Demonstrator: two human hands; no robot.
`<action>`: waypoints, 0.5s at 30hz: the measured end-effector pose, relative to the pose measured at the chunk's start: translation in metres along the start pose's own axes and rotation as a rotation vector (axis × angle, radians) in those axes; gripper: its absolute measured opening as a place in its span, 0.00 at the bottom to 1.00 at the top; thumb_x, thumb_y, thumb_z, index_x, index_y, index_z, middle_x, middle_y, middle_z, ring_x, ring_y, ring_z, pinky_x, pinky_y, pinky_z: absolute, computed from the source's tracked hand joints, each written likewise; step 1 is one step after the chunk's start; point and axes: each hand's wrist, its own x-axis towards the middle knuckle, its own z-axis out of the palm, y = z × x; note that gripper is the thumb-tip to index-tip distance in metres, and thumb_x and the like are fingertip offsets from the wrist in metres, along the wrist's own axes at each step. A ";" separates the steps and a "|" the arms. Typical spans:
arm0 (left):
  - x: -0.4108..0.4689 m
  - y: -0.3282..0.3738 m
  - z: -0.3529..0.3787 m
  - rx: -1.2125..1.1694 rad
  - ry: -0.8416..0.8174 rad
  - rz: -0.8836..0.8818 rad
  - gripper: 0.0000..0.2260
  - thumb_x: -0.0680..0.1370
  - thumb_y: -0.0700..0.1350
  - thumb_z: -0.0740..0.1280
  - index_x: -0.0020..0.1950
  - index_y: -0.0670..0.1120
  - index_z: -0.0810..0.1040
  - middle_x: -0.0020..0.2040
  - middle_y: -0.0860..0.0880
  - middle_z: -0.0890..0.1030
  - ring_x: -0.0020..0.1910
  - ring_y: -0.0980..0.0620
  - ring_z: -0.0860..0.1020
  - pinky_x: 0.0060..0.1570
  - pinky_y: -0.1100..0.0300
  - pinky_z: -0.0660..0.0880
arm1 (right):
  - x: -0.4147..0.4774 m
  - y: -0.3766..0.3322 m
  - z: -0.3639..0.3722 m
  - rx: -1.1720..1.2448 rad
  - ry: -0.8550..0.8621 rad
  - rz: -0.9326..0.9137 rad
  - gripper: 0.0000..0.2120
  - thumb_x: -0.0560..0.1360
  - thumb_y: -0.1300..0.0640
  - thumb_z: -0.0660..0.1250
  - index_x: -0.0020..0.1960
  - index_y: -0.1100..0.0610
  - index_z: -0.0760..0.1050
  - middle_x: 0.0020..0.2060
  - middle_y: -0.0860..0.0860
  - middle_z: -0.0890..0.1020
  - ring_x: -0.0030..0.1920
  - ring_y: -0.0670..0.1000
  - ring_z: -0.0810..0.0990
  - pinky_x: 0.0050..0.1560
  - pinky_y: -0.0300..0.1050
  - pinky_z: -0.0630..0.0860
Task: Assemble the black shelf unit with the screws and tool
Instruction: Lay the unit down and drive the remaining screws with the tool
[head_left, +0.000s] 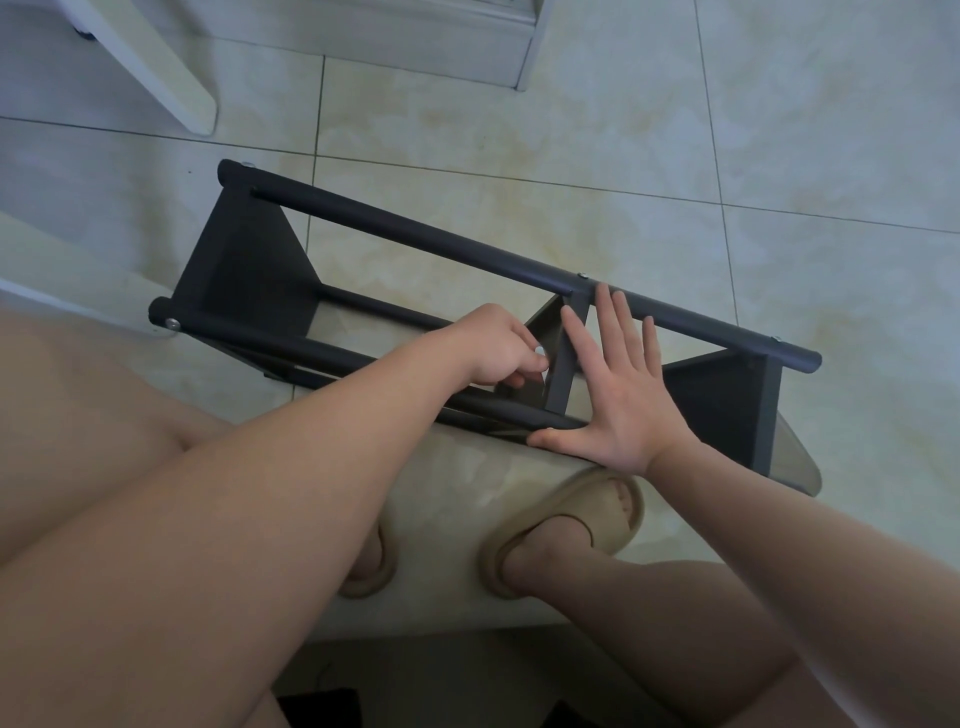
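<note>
The black shelf unit (415, 234) lies on its side on the tiled floor, with long round poles and three flat black panels between them. Silver screw heads (171, 323) show at the pole ends. My left hand (493, 348) reaches inside the frame, its fingers curled round a small silver-tipped piece, maybe a screw or tool, beside the middle panel (563, 358). My right hand (618, 395) lies flat with spread fingers against that panel, the thumb on the near pole.
White furniture legs (171, 78) stand at the back left and a white cabinet base (467, 47) at the back. My feet in beige slippers (571, 525) sit just in front of the shelf. Pale floor tiles (779, 130) surround everything.
</note>
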 end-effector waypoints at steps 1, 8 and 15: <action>0.000 0.000 0.000 0.005 -0.001 0.002 0.04 0.78 0.45 0.72 0.43 0.50 0.81 0.32 0.58 0.84 0.30 0.63 0.81 0.35 0.63 0.70 | 0.000 0.000 0.000 0.002 0.001 -0.001 0.59 0.66 0.18 0.55 0.83 0.52 0.42 0.81 0.59 0.38 0.80 0.58 0.33 0.79 0.63 0.36; 0.000 0.001 0.000 -0.033 0.019 -0.017 0.02 0.78 0.45 0.72 0.45 0.49 0.81 0.34 0.57 0.85 0.30 0.63 0.81 0.38 0.61 0.71 | 0.000 0.000 0.000 0.007 0.003 -0.002 0.59 0.66 0.18 0.56 0.83 0.52 0.42 0.81 0.59 0.38 0.80 0.58 0.33 0.79 0.65 0.37; -0.003 0.003 0.000 -0.021 -0.002 -0.017 0.04 0.78 0.45 0.71 0.44 0.50 0.81 0.33 0.57 0.84 0.30 0.63 0.80 0.36 0.62 0.70 | -0.001 0.000 0.000 0.008 0.007 -0.001 0.59 0.66 0.18 0.57 0.83 0.53 0.43 0.81 0.59 0.38 0.80 0.58 0.33 0.78 0.65 0.37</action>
